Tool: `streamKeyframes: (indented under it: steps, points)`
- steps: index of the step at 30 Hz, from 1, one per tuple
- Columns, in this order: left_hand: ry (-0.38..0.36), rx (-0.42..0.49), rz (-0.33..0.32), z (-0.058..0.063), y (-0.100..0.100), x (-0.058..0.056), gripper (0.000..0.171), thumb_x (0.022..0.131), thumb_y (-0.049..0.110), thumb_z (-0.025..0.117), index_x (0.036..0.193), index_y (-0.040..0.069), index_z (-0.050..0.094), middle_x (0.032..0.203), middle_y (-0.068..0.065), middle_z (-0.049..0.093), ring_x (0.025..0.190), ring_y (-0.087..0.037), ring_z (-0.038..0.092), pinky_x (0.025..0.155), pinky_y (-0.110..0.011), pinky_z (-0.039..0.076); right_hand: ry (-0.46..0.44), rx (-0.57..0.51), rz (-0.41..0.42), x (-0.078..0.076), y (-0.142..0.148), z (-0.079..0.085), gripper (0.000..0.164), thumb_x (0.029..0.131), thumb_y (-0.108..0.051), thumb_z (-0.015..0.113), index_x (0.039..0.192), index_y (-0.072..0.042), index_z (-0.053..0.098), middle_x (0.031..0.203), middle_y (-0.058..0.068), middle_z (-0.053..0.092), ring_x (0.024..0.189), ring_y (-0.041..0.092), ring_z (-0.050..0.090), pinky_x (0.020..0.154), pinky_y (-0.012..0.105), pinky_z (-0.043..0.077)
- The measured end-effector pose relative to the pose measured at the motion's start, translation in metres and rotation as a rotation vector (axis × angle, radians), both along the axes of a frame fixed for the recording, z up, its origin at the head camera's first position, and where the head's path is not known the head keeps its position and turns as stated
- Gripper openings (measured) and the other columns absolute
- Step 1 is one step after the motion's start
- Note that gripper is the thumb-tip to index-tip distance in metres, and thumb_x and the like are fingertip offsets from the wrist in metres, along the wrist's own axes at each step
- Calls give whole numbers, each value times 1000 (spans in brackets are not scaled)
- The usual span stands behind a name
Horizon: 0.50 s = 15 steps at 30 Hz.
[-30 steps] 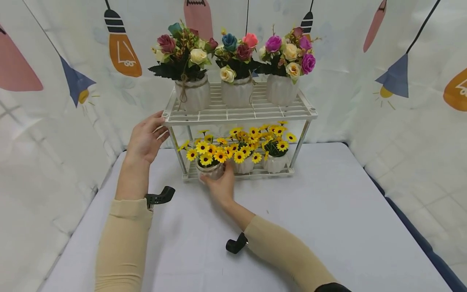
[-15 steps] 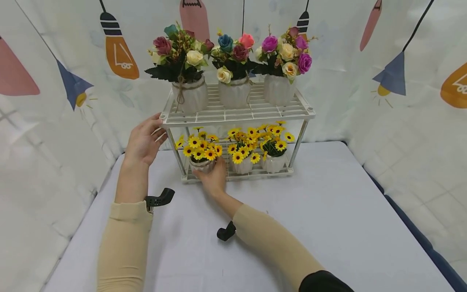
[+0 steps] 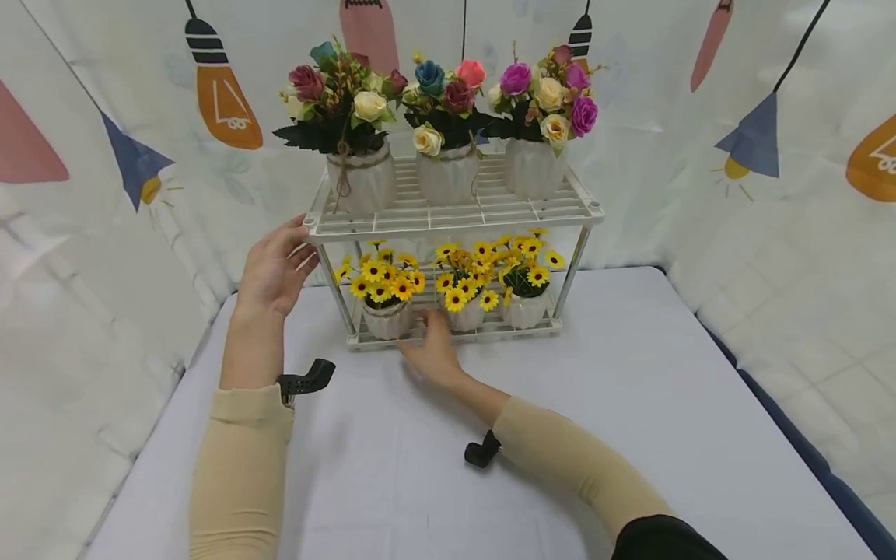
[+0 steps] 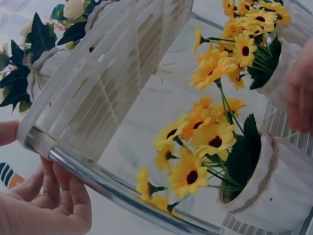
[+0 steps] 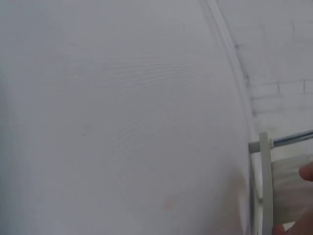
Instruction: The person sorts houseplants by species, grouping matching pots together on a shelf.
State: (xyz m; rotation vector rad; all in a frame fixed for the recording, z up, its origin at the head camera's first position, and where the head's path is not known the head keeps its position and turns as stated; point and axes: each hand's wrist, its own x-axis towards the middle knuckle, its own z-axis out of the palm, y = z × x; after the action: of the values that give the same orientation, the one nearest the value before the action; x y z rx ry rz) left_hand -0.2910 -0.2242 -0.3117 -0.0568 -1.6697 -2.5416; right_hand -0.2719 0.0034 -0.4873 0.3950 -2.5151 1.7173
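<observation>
A white two-tier rack point(image 3: 455, 232) with metal posts stands at the back of the table. My left hand point(image 3: 274, 268) grips its upper left corner; in the left wrist view, the thumb lies above the corner and curled fingers point(image 4: 63, 188) below it. On the lower shelf, a white flowerpot point(image 3: 387, 320) of yellow daisies, rimmed with twine, stands upright at the left. Just right of it is my right hand point(image 3: 435, 356), thumb and fingers spread, holding nothing. Only fingertips point(image 5: 307, 171) beside a pale pot point(image 5: 289, 188) show in the right wrist view.
Two more daisy pots, a middle pot point(image 3: 467, 316) and a right pot point(image 3: 526, 311), share the lower shelf. Above stand three pots of roses: left point(image 3: 360, 185), middle point(image 3: 448, 177) and right point(image 3: 535, 167). A white cloth point(image 3: 630, 404) covers the table; a printed curtain hangs behind.
The left daisy pot shifted left on the lower shelf in my right hand. My right hand has since let go and drawn away to the right. My left hand keeps its grip on the rack.
</observation>
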Motion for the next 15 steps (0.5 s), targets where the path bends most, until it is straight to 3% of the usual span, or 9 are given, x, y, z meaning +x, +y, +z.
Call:
streamKeyframes:
  steps: [4, 8, 11, 15]
  points:
    - [26, 63, -31, -1, 2, -2, 42, 102, 12, 63, 142, 1, 53, 130, -8, 53, 105, -18, 51, 95, -30, 39, 43, 61, 155, 15, 36, 5, 34, 98, -14, 71, 125, 4, 62, 122, 17, 64, 114, 30, 61, 92, 39, 52]
    - [74, 117, -73, -5, 2, -5, 44, 105, 13, 60, 144, 0, 47, 126, -8, 53, 108, -18, 49, 96, -29, 38, 61, 135, 265, 25, 78, 7, 16, 98, -11, 70, 111, -2, 69, 105, 4, 69, 98, 18, 66, 84, 32, 55]
    - [101, 163, -83, -11, -2, -5, 40, 106, 17, 59, 141, 2, 49, 120, -7, 56, 109, -19, 50, 97, -31, 39, 33, 172, 292, 30, 109, 6, 12, 98, -12, 71, 108, -6, 70, 101, -2, 69, 95, 13, 65, 81, 30, 55]
    - [74, 226, -71, -20, -15, -3, 31, 105, 19, 60, 132, 4, 57, 111, -6, 57, 105, -20, 51, 94, -31, 43, -11, 183, 259, 36, 145, 8, 13, 98, -13, 71, 109, -6, 71, 102, -2, 70, 97, 15, 66, 82, 32, 55]
